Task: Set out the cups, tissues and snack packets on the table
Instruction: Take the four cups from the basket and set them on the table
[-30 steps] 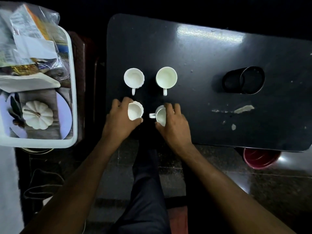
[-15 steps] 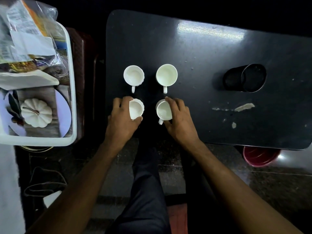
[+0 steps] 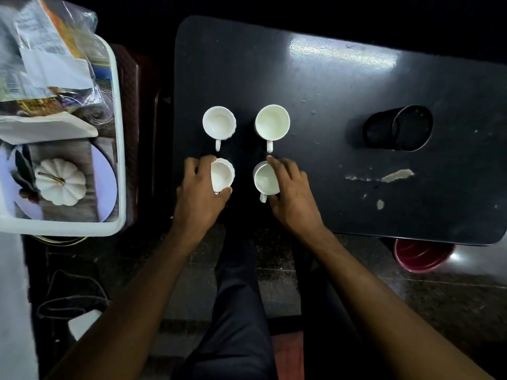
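Note:
Several white cups stand in a square on the black table (image 3: 329, 91). The far left cup (image 3: 219, 122) and far right cup (image 3: 272, 122) stand free, handles toward me. My left hand (image 3: 199, 193) grips the near left cup (image 3: 221, 174) from its left side. My right hand (image 3: 290, 193) holds the near right cup (image 3: 264, 179) from its right side, its handle pointing toward me. A white tub (image 3: 119, 133) at the left holds snack packets (image 3: 46, 50) and a folded white tissue stack (image 3: 46, 127).
A black cylindrical holder (image 3: 397, 128) lies on its side at the table's right. The tub also carries a white pumpkin ornament (image 3: 60, 182) on a plate. A red bowl (image 3: 419, 256) sits on the floor under the table's near right edge. My legs are below the table edge.
My right hand has turned the near right cup so its handle swung from pointing left to pointing toward me. My left hand has kept its hold on the near left cup.

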